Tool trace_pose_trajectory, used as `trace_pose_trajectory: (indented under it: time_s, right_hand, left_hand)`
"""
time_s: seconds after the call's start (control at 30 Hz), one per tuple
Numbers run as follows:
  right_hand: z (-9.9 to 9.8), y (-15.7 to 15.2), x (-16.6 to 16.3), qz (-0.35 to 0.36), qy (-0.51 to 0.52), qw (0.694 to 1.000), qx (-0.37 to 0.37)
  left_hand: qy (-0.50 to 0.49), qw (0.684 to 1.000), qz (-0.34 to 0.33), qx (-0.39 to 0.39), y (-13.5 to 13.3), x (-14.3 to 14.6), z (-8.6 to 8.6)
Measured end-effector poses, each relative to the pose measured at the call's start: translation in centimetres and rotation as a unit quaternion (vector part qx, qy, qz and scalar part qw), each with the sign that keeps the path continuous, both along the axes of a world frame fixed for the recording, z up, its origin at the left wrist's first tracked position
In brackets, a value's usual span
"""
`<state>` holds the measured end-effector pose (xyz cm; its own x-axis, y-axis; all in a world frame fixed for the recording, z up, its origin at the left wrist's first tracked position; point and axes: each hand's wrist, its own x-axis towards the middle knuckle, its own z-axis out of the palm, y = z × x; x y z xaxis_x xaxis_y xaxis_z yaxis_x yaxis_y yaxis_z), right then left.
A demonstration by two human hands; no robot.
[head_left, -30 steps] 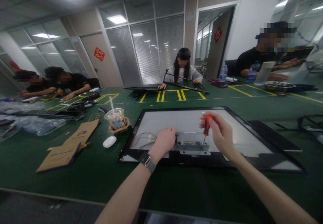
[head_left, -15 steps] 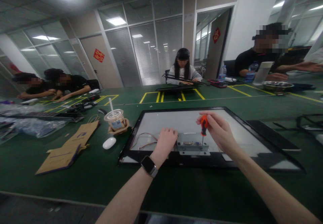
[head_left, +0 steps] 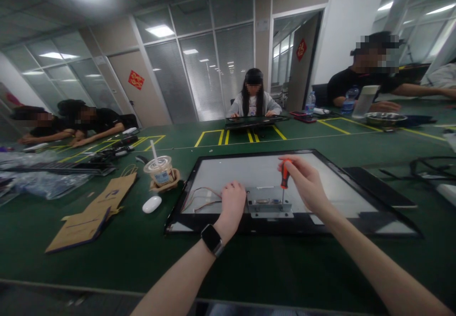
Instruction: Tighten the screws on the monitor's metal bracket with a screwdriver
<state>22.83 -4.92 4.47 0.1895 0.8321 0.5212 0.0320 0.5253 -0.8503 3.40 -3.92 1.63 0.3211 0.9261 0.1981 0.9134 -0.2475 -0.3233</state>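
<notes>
A flat monitor panel (head_left: 320, 173) lies face down on the green table, black frame around a pale grey back. A small metal bracket (head_left: 270, 205) sits near its front edge, with thin wires (head_left: 199, 199) to its left. My right hand (head_left: 306, 183) grips a screwdriver with an orange and black handle (head_left: 284, 174), held upright with its tip on the bracket's right side. My left hand (head_left: 233, 204), a watch on its wrist, rests curled against the bracket's left end, fingers closed on the panel.
A lidded drink cup with a straw (head_left: 160, 171), a white mouse (head_left: 152, 204) and a flattened brown paper bag (head_left: 96, 206) lie to the left. Black frame parts (head_left: 377, 190) lie to the right. Other people sit around the table's far sides.
The view has shifted slightly. My right hand and screwdriver have stayed on the bracket. The person opposite has lowered a black frame flat onto the table.
</notes>
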Motion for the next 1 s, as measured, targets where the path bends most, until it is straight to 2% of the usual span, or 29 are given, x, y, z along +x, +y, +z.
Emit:
trace_pose_trajectory:
  time_s: [0.13, 0.27, 0.37, 0.67, 1.0]
  right_hand:
    - [0.0, 0.1, -0.1, -0.028, 0.007, 1.000, -0.001]
    - [0.1, 0.1, 0.0, -0.066, 0.013, 0.998, 0.012]
    - [0.3, -0.1, 0.0, -0.063, 0.017, 0.998, 0.017]
    - [0.6, -0.4, -0.4, -0.066, 0.005, 0.998, 0.017]
    - [0.9, -0.8, -0.5, -0.071, 0.001, 0.997, 0.017]
  left_hand:
    - [0.000, 0.999, 0.003, -0.048, 0.1, 0.1, 0.2]
    - [0.004, 0.999, -0.028, -0.038, 0.3, -0.2, 0.2]
    - [0.004, 0.998, -0.060, -0.026, 0.4, -0.4, 0.1]
    - [0.003, 0.996, -0.083, -0.036, 0.4, -0.4, 0.3]
    - [-0.045, 0.994, -0.078, -0.068, 1.5, -2.1, 0.2]
